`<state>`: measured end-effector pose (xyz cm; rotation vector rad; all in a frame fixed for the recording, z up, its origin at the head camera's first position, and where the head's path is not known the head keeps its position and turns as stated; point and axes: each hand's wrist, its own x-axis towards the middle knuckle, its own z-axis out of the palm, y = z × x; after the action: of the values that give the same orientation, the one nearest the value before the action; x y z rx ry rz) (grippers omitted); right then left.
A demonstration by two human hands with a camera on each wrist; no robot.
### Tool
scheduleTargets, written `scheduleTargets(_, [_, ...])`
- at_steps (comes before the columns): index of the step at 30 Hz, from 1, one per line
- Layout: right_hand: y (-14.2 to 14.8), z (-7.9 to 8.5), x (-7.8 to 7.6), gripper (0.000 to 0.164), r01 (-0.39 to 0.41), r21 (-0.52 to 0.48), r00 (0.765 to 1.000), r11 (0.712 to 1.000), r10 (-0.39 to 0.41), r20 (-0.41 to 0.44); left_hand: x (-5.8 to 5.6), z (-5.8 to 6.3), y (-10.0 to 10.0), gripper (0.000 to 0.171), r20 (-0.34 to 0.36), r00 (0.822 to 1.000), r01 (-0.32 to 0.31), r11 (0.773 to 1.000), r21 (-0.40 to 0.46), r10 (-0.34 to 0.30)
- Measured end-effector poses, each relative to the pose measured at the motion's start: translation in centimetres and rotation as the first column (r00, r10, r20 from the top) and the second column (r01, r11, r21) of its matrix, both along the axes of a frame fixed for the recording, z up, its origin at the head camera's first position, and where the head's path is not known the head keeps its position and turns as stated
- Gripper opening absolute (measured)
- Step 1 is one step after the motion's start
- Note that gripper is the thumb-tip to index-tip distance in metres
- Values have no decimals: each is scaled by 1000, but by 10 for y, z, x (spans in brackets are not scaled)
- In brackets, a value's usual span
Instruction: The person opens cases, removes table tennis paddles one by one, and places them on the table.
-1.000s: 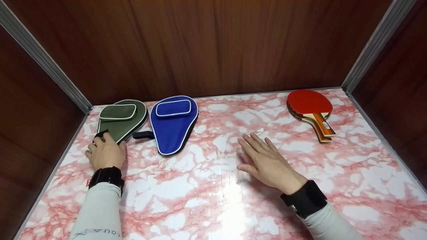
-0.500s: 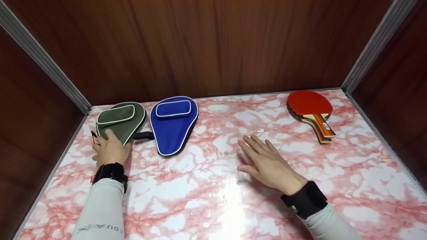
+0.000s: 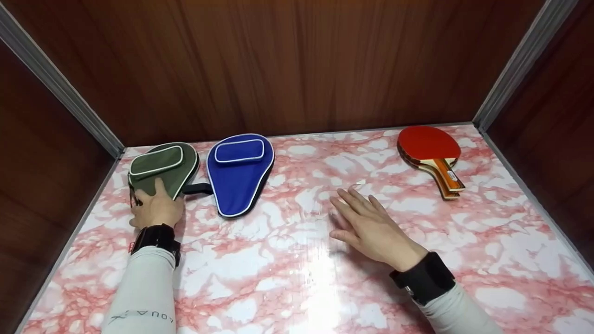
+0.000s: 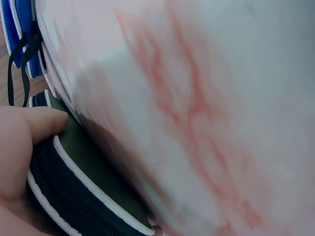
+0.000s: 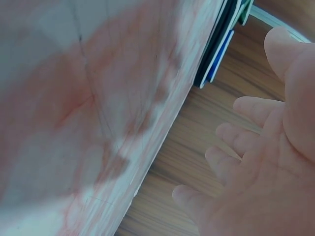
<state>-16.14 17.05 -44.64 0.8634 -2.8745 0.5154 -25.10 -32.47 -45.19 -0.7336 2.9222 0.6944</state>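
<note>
A green table tennis paddle case (image 3: 162, 170) with white piping lies at the table's far left. My left hand (image 3: 158, 208) grips its narrow end, index finger stretched over the top. In the left wrist view my thumb (image 4: 47, 123) presses the case's zippered side (image 4: 74, 196); the other fingers are hidden there. Just right of it lies a blue paddle case (image 3: 239, 178), a black strap (image 3: 197, 189) reaching toward the green one. My right hand (image 3: 373, 227) is held palm down over the table's middle, fingers extended, holding nothing.
Two table tennis paddles (image 3: 429, 144), the upper one red-faced, lie stacked at the back right with handles toward me. The pink-and-white marbled table (image 3: 278, 260) is bounded by brown wood panels (image 3: 297, 69) at the back and sides.
My left hand has shifted slightly right, and the green case has turned a little, its pocket now more tilted. The dark piece at my left fingers now hangs by the case's left edge. My right hand stays still.
</note>
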Motion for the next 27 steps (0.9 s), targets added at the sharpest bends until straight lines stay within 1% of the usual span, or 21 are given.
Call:
scheduleTargets(5, [0, 1, 1, 83, 0, -3, 1000, 1000, 0, 3, 2, 0, -3, 85, -5, 1000, -7, 1000, 20, 7])
scheduleTargets(10, [0, 2, 2, 82, -1, -16, 1000, 1000, 1, 3, 4, 1, -4, 85, -32, 999, -26, 998, 51, 28])
scheduleTargets(13, [-1, 2, 3, 82, -2, -21, 1000, 1000, 2, 3, 5, 2, -2, 82, -73, 996, -42, 998, 55, 46])
scheduleTargets(17, [-1, 1, 3, 81, -5, -23, 1000, 1000, 5, 6, 9, 2, 6, 75, -137, 988, -60, 998, 33, 64])
scheduleTargets(22, [-1, 1, 4, 81, -3, -24, 1000, 1000, 3, 18, 14, 3, 18, 71, -196, 979, -50, 998, 35, 56])
scheduleTargets(27, [0, 3, 2, 81, -1, -19, 1000, 1000, 1, 12, 19, 8, 30, 69, -256, 966, -25, 999, 26, 31])
